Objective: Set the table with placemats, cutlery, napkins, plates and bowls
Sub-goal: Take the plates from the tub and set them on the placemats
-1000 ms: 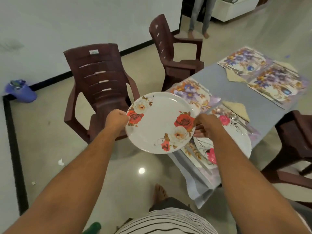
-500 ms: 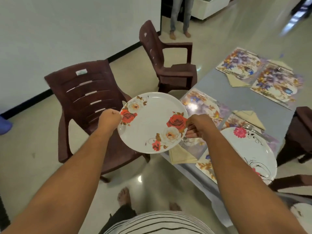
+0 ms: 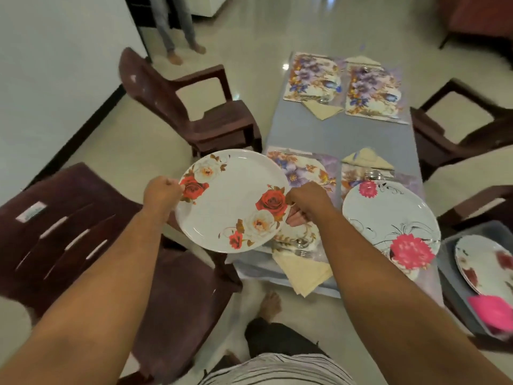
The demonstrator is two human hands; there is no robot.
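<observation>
Our left hand [image 3: 162, 193] and right hand [image 3: 306, 202] grip opposite rims of the rose plate [image 3: 231, 200], held mid-frame above the bench's [image 3: 341, 134] lower-left edge, partly over a placemat [image 3: 304, 169].

One view only, worn on the person's head, looking forward and steeply down along both forearms. It sits close above the hands, and the wide angle bends the room's edges. The table [image 3: 341, 134] runs away from the near end toward the top of the picture, with the floor [image 3: 116, 151] and brown chairs [image 3: 194, 118] to the left.
</observation>
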